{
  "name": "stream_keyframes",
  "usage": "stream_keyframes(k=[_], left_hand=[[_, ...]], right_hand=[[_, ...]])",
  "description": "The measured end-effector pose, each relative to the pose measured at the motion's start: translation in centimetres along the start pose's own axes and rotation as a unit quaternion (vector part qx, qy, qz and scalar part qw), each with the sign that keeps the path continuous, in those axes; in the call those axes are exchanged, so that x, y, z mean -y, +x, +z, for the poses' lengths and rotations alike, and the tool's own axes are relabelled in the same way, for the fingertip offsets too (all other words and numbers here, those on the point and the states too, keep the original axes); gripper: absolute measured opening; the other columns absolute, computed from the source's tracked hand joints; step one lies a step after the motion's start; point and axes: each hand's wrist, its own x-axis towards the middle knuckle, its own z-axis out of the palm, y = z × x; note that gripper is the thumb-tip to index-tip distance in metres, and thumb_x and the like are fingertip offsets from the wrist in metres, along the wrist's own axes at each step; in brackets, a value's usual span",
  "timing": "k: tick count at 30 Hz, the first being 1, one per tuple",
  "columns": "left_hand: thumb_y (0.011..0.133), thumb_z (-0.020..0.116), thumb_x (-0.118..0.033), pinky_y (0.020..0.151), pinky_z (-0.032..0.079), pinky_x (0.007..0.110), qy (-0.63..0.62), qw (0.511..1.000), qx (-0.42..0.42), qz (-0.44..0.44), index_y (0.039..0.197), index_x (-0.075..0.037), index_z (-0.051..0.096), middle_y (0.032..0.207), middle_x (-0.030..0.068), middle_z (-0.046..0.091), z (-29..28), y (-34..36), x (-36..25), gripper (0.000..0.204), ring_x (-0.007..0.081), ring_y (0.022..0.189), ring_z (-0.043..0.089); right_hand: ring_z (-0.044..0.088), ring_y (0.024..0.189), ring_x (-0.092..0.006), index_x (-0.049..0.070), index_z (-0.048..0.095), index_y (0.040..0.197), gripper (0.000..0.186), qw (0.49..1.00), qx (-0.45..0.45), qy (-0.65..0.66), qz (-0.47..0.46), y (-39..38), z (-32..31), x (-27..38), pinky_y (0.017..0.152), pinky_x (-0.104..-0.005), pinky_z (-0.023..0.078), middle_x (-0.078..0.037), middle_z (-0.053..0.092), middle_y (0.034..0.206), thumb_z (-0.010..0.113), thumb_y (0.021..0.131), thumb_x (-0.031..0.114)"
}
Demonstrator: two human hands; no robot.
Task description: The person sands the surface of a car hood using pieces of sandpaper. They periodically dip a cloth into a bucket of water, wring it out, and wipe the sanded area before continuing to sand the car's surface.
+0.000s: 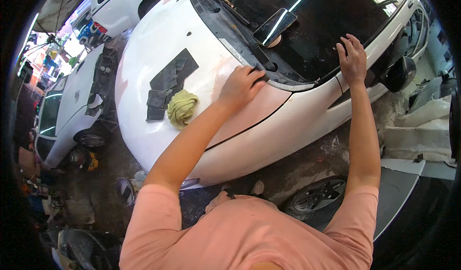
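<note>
While the left hand (pixel 240 85) presses, fingers curled, on the sanded pink patch (pixel 225 78) of the white bonnet (pixel 144 102), the open right hand (pixel 353 58) braces empty on the windscreen (pixel 331 25); dark abrasive sheets (pixel 168 80) and a yellow rag (pixel 182 107) lie unused, so sanding seems partway.

One view here, worn on the person's head and looking steeply down past the pink-shirted chest (pixel 249 236). It faces forward over a white car's bonnet (pixel 158 121) towards the windscreen (pixel 326 25), near enough that both forearms run up from the lower edge. The fisheye bends the car's edges at the dark rim; the ground beside the wheel (pixel 319 195) lies directly below.
</note>
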Motion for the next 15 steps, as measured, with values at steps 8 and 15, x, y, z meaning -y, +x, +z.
stream_keyframes(k=[8,15], left_hand=[[0.100,0.072,-0.019,0.094,0.051,0.034,-0.174,0.971,-0.148,-0.066,0.153,-0.009,0.052,0.119,0.0130,0.067,-6.4,0.7,-1.2,0.057,0.0238,0.101,0.065],[0.105,0.067,-0.018,0.094,0.047,0.025,-0.605,0.715,-0.170,-0.306,0.160,-0.004,0.037,0.123,0.0036,0.061,-9.9,-11.1,-3.4,0.064,0.0093,0.105,0.055]], right_hand=[[0.061,0.119,-0.0291,-0.002,0.065,0.127,0.033,0.908,-0.022,0.404,0.112,-9.4,-2.6,14.3,0.105,-0.0395,0.048,-0.017,0.064,0.127,0.069,0.098,0.014],[0.066,0.113,-0.0211,0.000,0.059,0.135,0.043,0.511,0.212,0.738,0.387,-23.5,-6.2,36.9,0.099,-0.0397,0.053,-0.010,0.069,0.122,0.053,0.111,0.035]])
